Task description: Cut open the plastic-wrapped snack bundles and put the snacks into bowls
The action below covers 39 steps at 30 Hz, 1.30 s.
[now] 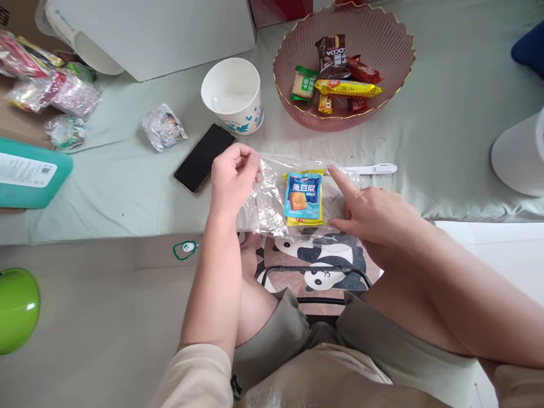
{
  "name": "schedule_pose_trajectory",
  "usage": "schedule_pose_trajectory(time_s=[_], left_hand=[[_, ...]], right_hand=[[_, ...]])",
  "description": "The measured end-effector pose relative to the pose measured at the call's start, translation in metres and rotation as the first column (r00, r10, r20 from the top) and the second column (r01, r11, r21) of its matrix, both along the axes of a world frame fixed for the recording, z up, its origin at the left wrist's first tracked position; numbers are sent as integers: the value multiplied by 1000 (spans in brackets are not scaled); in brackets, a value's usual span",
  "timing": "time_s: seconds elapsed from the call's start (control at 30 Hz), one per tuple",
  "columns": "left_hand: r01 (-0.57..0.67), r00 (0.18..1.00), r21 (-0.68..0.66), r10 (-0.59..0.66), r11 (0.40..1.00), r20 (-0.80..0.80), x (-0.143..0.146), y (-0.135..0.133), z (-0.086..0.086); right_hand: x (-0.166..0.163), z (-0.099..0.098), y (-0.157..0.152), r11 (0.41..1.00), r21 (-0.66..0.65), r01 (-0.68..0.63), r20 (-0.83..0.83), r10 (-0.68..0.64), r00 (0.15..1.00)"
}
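My right hand (372, 209) lay just right of the blue packet (304, 195), its forefinger and thumb spread apart at the clear plastic bag (267, 198) and grasping nothing that showed; my left hand (235, 177) was left of the packet and a little farther off, finger and thumb pinching the bag's edge; so the right was the nearer of the two, and the packet lay between them, directly leftward from its fingertips. The blue packet rested flat on a yellow packet (293, 221), both with their long axes running roughly away from my body, across the line between my hands; whether they were inside the bag or only against its film, I could not tell. A white stick (385, 169) reached out to the packet's right; beyond the packet, the phone (204, 158) and paper cup (249, 120) sat leftward, the pink bowl (382, 39) slightly rightward.
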State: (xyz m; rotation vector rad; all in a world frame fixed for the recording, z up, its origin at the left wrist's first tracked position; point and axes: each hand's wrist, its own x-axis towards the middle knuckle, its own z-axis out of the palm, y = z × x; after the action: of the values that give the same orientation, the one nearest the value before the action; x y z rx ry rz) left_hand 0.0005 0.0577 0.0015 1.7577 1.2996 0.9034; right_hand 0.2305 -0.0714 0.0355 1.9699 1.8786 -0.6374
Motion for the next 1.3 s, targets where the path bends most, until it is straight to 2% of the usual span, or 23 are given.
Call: schedule_pose_trajectory(time_s=[0.1,0.27,0.33,0.4,0.47,0.53,0.57,0.63,0.67,0.73,0.8,0.87,0.93,1.03,1.2,1.3], left_hand=[[-62,997,12,62,998,-39,-4,7,-4],[-180,968,140,201,974,-149,-21,24,-16],[-292,939,243,326,925,-112,-29,32,-17],[-411,894,370,447,833,-15,-35,35,-13],[-465,867,476,493,746,74,-39,30,-5],[-409,895,541,440,735,79,-38,14,6],[-322,931,553,363,768,37,-36,2,11],[-44,989,524,112,850,-98,-30,-29,17],[117,986,512,-38,851,-163,-26,-45,18],[359,911,380,-231,853,-342,-19,-74,17],[486,794,203,-332,850,-510,-16,-96,16],[480,704,51,-349,876,-619,-16,-110,18],[412,667,-34,-327,911,-669,-18,-116,22],[365,662,-77,-317,928,-679,-24,-121,27],[472,682,-48,-399,880,-613,-52,-131,21],[435,663,-168,-441,884,-605,-76,-140,26]], right_hand=[[3,-1,2,1000,-18,-14,-30,13,999],[8,-4,8,998,-67,-8,-64,4,998],[8,-3,9,997,-70,-14,-43,11,999],[7,-2,10,997,-69,-23,-25,22,999],[7,-1,10,998,-61,-30,-24,29,999],[6,-1,9,999,-39,-29,-41,27,999],[6,-1,9,999,-23,-24,-48,23,999],[6,-2,8,1000,11,-10,-57,11,998],[6,-3,7,1000,28,-4,-60,6,998],[6,-5,7,998,57,5,-63,-2,998],[5,-6,6,997,74,16,-67,-11,998],[5,-6,6,996,79,27,-72,-21,997],[4,-5,7,996,83,31,-76,-24,997],[4,-5,7,995,96,17,-71,-11,997],[4,-5,5,990,142,-12,-72,23,997],[4,-4,3,990,142,-11,-61,19,998]])
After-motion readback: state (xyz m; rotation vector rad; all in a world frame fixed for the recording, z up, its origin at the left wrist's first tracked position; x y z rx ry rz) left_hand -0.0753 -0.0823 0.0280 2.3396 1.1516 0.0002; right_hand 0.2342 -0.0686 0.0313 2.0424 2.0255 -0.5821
